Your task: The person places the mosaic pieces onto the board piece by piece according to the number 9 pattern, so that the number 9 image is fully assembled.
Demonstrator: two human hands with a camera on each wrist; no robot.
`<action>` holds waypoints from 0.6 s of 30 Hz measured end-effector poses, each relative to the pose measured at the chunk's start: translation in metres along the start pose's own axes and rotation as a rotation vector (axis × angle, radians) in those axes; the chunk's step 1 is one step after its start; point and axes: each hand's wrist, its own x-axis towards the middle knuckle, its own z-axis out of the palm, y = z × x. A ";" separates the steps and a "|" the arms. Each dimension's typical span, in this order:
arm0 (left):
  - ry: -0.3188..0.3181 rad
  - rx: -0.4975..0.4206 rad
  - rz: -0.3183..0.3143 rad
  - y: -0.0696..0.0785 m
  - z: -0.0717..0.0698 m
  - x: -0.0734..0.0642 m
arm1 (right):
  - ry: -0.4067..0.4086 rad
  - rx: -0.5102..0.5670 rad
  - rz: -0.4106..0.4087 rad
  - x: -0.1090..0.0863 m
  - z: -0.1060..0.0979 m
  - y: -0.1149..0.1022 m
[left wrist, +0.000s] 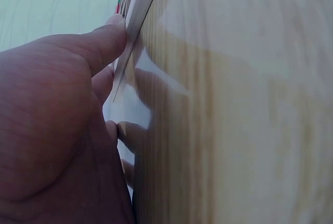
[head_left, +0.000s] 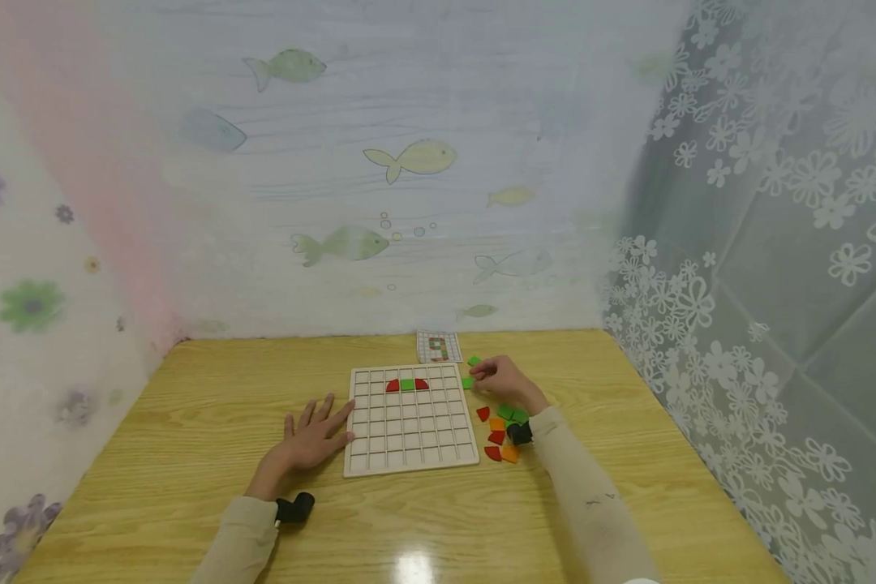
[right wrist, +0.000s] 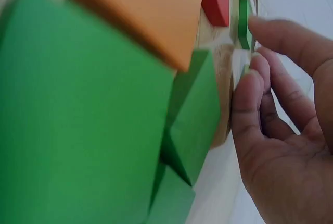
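A white gridded board (head_left: pixel 409 438) lies on the table, with a green square tile (head_left: pixel 407 384) between two red quarter-round tiles (head_left: pixel 392 386) in its upper rows. My left hand (head_left: pixel 310 438) rests flat with spread fingers at the board's left side. Its thumb (left wrist: pixel 106 41) touches the board's edge in the left wrist view. Beyond the board's upper right edge, my right hand (head_left: pixel 502 380) reaches toward a loose green tile (head_left: pixel 467 383). The thumb tip is right at that tile (right wrist: pixel 243 23) in the right wrist view, and a gap separates thumb from bent fingers. Another green tile (head_left: pixel 474 361) lies just behind.
Right of the board lie several green tiles (head_left: pixel 513 414), red quarter-rounds (head_left: pixel 492 453) and orange tiles (head_left: pixel 509 454), below my right wrist. A printed pattern card (head_left: pixel 440 347) sits behind the board. Walls surround the wooden table (head_left: pixel 190 422) behind and at the sides.
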 end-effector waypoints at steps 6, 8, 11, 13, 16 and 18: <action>0.016 0.021 0.018 -0.013 0.007 0.005 | 0.028 -0.015 0.043 -0.002 0.000 0.002; 0.013 0.019 0.020 -0.015 0.007 0.007 | 0.040 -0.022 0.051 -0.002 0.000 0.002; 0.013 0.009 0.025 -0.016 0.006 0.009 | 0.054 -0.031 0.057 -0.002 0.001 0.001; 0.008 0.010 0.024 -0.017 0.005 0.010 | 0.064 -0.031 0.055 -0.002 0.002 0.000; 0.009 0.026 0.019 -0.020 0.005 0.013 | 0.078 -0.029 0.058 -0.001 0.003 -0.001; 0.004 0.048 0.001 -0.019 0.005 0.013 | 0.082 -0.026 0.059 -0.001 0.004 0.001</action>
